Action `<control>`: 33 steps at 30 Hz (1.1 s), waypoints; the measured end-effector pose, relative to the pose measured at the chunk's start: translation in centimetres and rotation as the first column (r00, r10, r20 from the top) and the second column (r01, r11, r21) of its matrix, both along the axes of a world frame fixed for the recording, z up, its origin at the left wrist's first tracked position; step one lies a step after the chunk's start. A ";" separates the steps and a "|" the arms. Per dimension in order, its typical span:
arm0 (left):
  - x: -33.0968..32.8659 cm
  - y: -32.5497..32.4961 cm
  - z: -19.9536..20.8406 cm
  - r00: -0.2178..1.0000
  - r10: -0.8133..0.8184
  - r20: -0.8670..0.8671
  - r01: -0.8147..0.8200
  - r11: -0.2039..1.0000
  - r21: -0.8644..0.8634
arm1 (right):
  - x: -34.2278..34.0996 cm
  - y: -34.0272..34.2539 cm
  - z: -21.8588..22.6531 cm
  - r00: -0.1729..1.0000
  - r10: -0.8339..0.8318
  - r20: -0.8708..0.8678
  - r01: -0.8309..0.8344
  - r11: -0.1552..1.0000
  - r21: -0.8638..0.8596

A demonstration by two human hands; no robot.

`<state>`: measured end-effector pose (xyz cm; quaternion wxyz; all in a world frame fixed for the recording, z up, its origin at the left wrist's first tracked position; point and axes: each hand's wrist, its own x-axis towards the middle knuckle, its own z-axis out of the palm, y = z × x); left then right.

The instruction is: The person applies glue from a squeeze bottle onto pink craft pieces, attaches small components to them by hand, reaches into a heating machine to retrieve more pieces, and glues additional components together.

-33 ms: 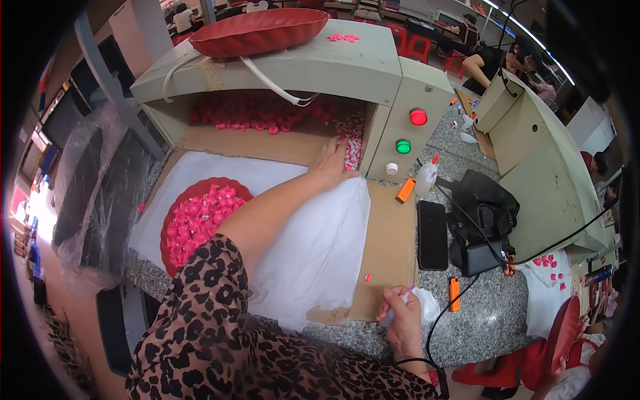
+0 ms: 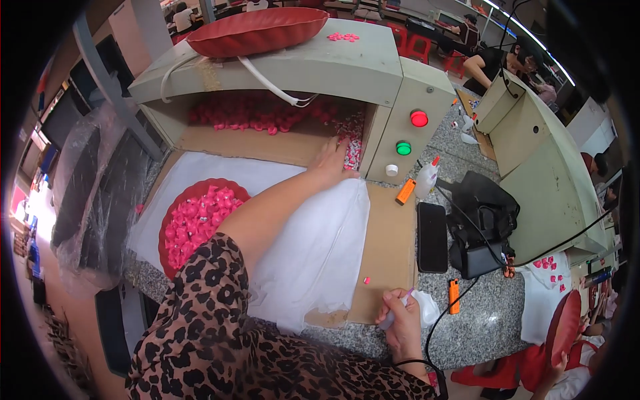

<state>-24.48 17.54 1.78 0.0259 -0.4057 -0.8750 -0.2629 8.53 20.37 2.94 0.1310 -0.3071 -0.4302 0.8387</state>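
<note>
My left hand [image 2: 328,162] reaches into the opening of a pale grey-green box with its fingers stretched out. Its fingertips touch a heap of small pink and silvery pieces [image 2: 353,148] at the right inner wall. Low on the right, my right hand [image 2: 403,321] is closed around a slim translucent tube [image 2: 386,323] with a purplish tip. Behind that hand lies something white and crumpled [image 2: 427,308]. A single pink piece [image 2: 367,281] rests on the cardboard just above it. Left of my left forearm, a red scalloped tray [image 2: 165,248] holds many pink pieces [image 2: 200,217].
More pink pieces [image 2: 250,119] lie deep inside the box. White cloth [image 2: 320,247] covers its front. On the right are a phone [image 2: 433,237], orange lighters [image 2: 454,296], a red-tipped bottle [image 2: 426,180] and a black bag [image 2: 483,207]. A cable [image 2: 437,327] crosses near my right wrist.
Both my hands keep almost the same places. At the lower right edge, another person's red tray has shifted slightly, and that person's hand now shows at its rim.
</note>
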 end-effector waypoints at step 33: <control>-8.4 6.4 -1.3 0.930 0.361 0.067 -0.349 0.814 0.464 | -0.1 0.6 0.7 0.998 0.013 0.061 -0.009 0.997 -0.073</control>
